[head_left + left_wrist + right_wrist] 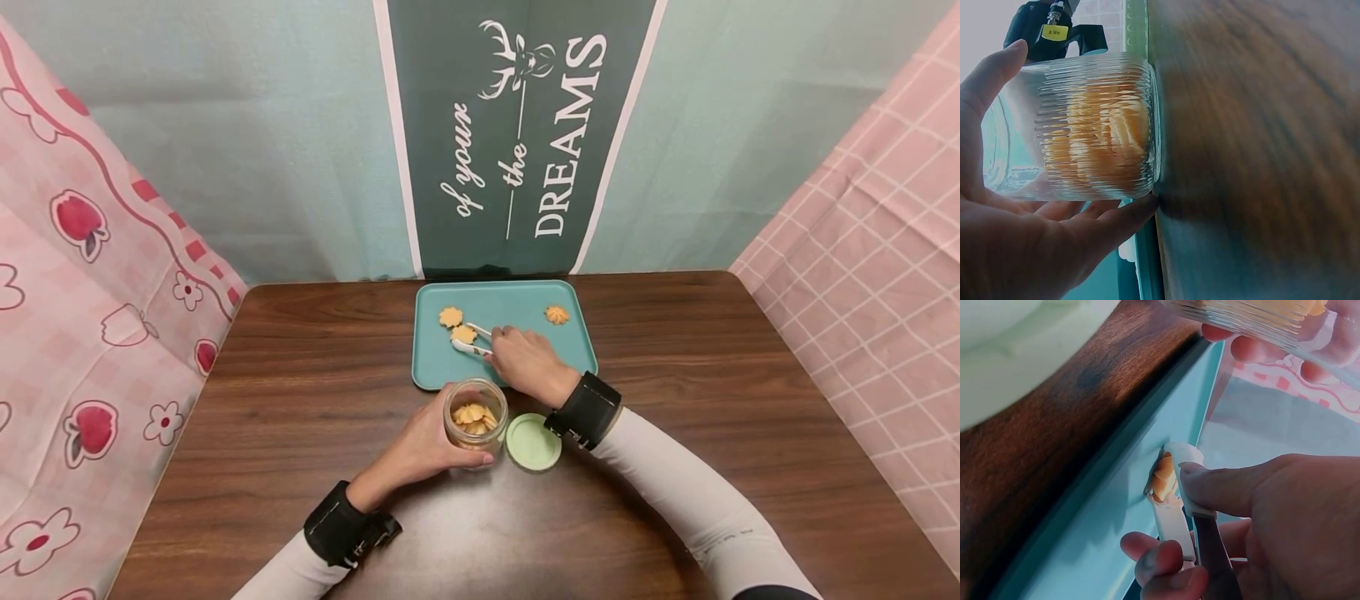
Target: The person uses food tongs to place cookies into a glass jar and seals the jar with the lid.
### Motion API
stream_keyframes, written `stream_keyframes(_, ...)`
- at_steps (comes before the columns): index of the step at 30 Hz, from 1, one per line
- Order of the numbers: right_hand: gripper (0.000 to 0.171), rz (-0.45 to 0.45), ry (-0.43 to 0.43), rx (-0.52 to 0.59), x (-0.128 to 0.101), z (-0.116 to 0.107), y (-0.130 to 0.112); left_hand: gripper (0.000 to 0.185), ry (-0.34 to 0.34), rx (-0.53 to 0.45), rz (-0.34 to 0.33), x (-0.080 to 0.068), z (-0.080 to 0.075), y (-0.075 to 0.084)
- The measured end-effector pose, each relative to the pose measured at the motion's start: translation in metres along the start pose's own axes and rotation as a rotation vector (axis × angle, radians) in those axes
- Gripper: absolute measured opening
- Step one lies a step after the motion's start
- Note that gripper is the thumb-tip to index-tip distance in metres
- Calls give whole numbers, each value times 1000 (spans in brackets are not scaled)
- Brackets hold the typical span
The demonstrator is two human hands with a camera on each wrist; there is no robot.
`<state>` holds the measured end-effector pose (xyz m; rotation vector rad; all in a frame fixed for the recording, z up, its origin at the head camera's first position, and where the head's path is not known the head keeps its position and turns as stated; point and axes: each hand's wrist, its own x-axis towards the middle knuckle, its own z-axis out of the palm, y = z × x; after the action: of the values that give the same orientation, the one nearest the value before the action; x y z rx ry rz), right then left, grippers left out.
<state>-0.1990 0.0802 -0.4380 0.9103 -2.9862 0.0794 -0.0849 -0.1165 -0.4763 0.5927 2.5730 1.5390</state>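
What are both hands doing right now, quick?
Left hand: closed around the glass jar of cookies.
Right hand: holding the tongs, with one cookie between the tips.

Worktop (pixel 322 358): open to left and right of the tray (pixel 510 296); passable from either side. Tray, right rear: single cookie (pixel 557 314), bare surface around it, reachable from above. Tray, front: obstructed by the jar (pixel 1060 81), the left hand (pixel 431 437) around it, and the right hand (pixel 528 358) reaching over the tray edge. Lid (pixel 533 442) sits just beside the jar, leaving little passage. Tongs (pixel 472 347) block the left-hand cookies. Curtain (pixel 300 167) limits rear access. Jar mouth: accessible from above.
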Motion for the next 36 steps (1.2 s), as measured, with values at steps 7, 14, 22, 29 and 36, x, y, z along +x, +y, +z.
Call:
stream_keyframes(7,26,-22,10,-14,1,-2,0,91,1,-4,-18,2,0,2)
stream_keyframes(14,25,-39,22,-13,1,-2,2,92,6,0,-25,3,-1,5)
stream_keyframes(22,24,-57,56,2,0,-2,1,91,12,2,-6,3,0,3)
stream_keyframes(29,26,-59,72,1,-2,-1,3,91,13,6,-2,3,0,3)
stream_keyframes(36,26,-66,85,7,-5,-5,4,90,10,11,-4,3,1,2)
